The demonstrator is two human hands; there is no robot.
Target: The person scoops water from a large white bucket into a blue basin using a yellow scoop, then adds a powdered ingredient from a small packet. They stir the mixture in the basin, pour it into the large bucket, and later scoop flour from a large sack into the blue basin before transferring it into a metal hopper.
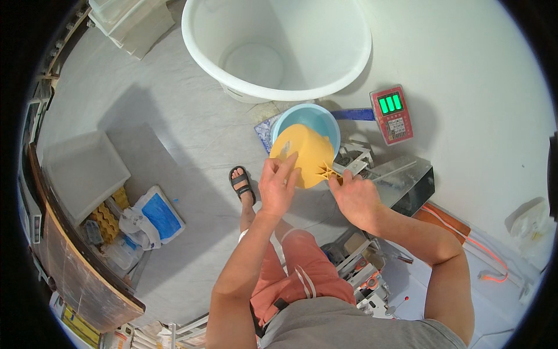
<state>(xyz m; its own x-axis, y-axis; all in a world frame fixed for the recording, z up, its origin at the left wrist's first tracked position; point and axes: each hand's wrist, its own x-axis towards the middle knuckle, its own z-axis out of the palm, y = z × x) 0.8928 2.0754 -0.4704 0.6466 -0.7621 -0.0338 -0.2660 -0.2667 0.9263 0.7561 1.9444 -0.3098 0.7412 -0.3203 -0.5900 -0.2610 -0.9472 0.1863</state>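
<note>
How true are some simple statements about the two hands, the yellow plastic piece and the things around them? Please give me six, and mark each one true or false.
1. The left hand touches the yellow plastic piece. True.
2. The right hand is well away from the yellow plastic piece. False: the right hand is at its ribbed end.
3. The yellow plastic piece hides part of the light blue bucket. True.
4. The foot in view is bare. False: it wears a black sandal.
5. The large tub beyond the light blue bucket is white. True.
6. The light blue bucket stands inside the large tub. False: it stands outside.
</note>
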